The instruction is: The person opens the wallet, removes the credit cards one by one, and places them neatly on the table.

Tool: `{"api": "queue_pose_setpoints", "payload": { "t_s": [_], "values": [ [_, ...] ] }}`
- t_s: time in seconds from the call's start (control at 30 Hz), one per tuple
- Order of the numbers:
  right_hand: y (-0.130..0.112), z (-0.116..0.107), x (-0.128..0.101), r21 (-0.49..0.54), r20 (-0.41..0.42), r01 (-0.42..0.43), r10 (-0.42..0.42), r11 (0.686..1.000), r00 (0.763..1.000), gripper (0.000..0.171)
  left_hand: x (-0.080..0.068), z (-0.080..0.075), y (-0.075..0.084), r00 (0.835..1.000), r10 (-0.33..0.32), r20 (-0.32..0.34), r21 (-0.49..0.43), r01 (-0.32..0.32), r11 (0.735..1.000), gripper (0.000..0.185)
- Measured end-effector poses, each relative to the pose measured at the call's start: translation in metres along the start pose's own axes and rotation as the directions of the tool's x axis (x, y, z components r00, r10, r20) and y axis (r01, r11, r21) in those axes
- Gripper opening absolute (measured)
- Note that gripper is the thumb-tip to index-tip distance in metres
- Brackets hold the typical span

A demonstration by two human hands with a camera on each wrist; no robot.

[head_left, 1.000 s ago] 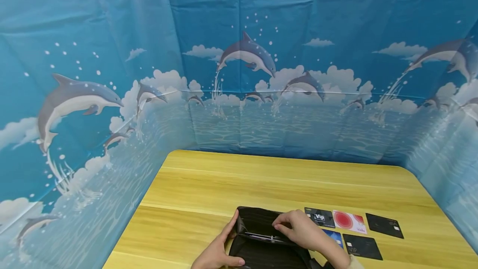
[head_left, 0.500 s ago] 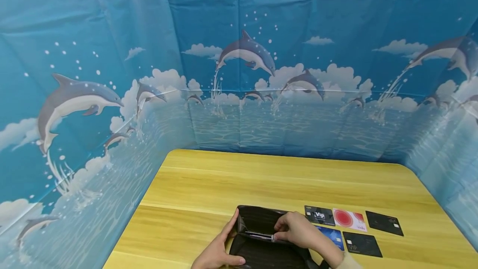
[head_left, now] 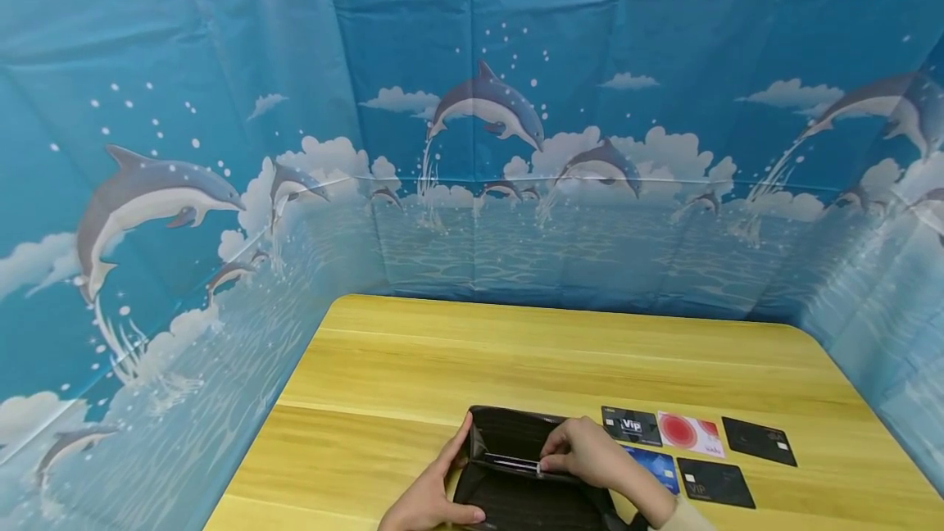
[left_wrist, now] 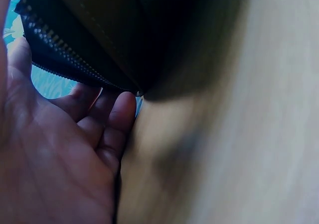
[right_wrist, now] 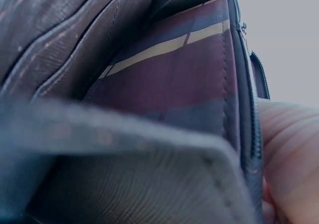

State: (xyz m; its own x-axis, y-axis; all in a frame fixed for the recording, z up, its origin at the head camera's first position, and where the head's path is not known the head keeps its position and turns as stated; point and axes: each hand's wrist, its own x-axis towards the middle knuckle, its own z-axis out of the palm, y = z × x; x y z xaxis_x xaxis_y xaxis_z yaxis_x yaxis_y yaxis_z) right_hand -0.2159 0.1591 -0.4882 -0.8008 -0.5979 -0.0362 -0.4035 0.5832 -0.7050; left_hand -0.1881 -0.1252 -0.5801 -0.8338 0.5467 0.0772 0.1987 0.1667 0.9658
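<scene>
A black wallet [head_left: 534,506] lies opened out at the table's front edge, its zip-around teeth showing in the left wrist view. My left hand [head_left: 431,490] grips its left side, thumb across the front panel and fingers at the outer edge. Between thumb and fingers, my right hand [head_left: 590,453] pinches a small zipper pull [head_left: 540,469] on the middle divider. A silvery zip line [head_left: 509,462] runs left from it. In the right wrist view, striped lining [right_wrist: 174,79] shows inside a compartment, with part of the right hand at the right edge. The right fingertips are partly hidden.
Right of the wallet lie several cards: a black Vip card [head_left: 631,426], a red-and-white card [head_left: 691,434], a plain black card [head_left: 760,441], a blue card [head_left: 655,468] and another black VIP card [head_left: 715,483]. A blue dolphin curtain [head_left: 472,252] surrounds the yellow wooden table [head_left: 413,351].
One second ago my right hand hovered above the divider with the zipper pull uncovered; it lowered and took hold of the pull. My left hand has stayed on the wallet.
</scene>
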Motion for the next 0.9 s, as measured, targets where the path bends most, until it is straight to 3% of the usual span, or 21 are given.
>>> {"api": "queue_pose_setpoints", "payload": {
  "t_s": [0.5,0.9],
  "values": [
    [0.0028,0.0045,0.0,-0.049,-0.044,0.007,-0.009,0.999,0.999,0.009,0.0002,0.0003,0.0007,0.999,-0.037,0.003,-0.049,0.037,0.998,0.111],
    [0.0046,0.006,-0.0011,0.032,-0.07,0.012,-0.01,0.999,0.998,0.01,0.0002,0.0008,-0.0002,0.999,-0.044,-0.002,-0.056,0.043,0.997,0.111]
  ]
}}
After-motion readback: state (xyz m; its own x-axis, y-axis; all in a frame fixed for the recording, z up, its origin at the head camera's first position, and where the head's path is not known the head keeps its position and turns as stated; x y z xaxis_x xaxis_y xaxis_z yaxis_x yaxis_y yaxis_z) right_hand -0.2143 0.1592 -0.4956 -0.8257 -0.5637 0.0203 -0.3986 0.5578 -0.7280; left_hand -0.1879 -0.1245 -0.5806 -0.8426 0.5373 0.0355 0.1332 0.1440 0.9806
